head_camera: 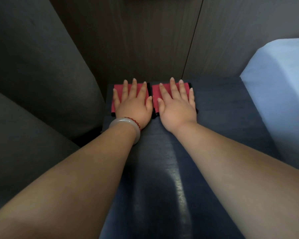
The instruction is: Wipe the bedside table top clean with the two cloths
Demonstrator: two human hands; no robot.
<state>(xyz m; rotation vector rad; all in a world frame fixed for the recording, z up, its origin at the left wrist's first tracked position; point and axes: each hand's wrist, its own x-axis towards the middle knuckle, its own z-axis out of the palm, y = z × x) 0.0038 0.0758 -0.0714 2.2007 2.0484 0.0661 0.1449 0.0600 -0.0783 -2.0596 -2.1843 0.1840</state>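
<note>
Both hands were flat, fingers spread: left hand pressing the left red cloth, right hand on the right red cloth, side by side at the dark table top's far edge.

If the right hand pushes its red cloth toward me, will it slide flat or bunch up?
Probably slides flat: the right hand lies spread across most of the red cloth, pinning it. The table top looks smooth and glossy, so little drag. The uncovered black-trimmed edges look thin and may curl.
</note>
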